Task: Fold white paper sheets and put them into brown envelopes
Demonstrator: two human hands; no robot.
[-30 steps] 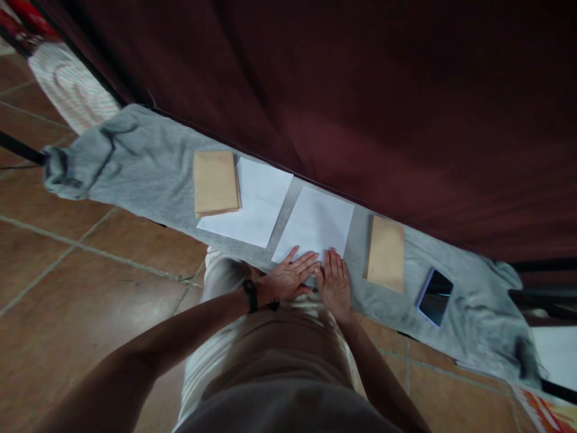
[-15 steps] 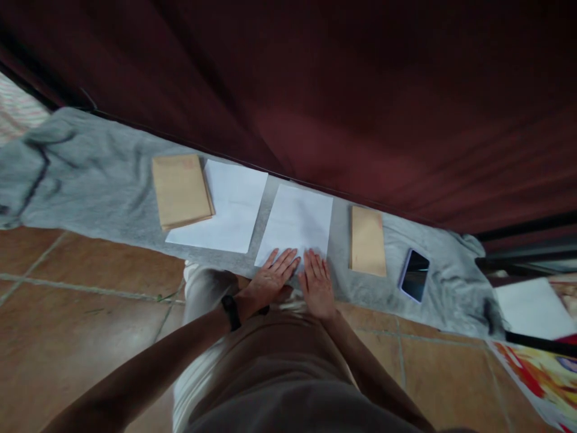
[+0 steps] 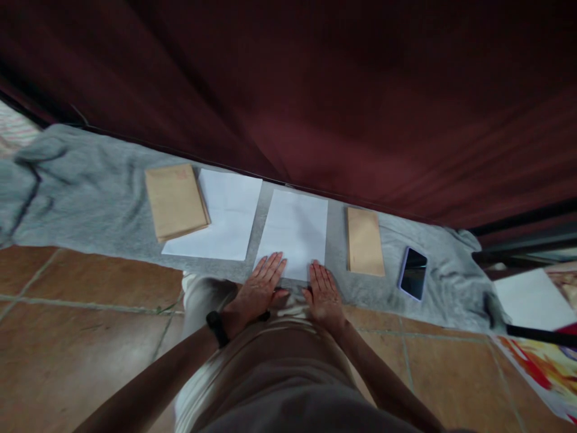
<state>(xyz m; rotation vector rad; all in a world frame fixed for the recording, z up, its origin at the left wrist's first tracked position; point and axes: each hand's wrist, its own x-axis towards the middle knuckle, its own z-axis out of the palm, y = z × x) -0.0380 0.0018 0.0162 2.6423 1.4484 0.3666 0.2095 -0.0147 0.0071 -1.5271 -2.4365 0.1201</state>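
A white sheet of paper (image 3: 295, 231) lies on a grey cloth (image 3: 90, 186) spread over a long surface. My left hand (image 3: 259, 288) rests flat on the sheet's near left corner, fingers spread. My right hand (image 3: 322, 291) lies flat at the near right corner. Neither hand grips anything. A second white sheet (image 3: 223, 219) lies to the left, with a brown envelope (image 3: 174, 201) partly over it. Another brown envelope (image 3: 364, 240) lies right of the middle sheet.
A phone (image 3: 412, 273) with a dark screen lies on the cloth at the right. A dark red curtain (image 3: 338, 90) hangs behind the surface. Brown floor tiles (image 3: 81, 313) show below. Colourful printed paper (image 3: 541, 361) sits at the lower right.
My two hands were close together on the sheet's near edge; now they have slid apart toward its two near corners. The view has shifted, so everything sits further left in the picture.
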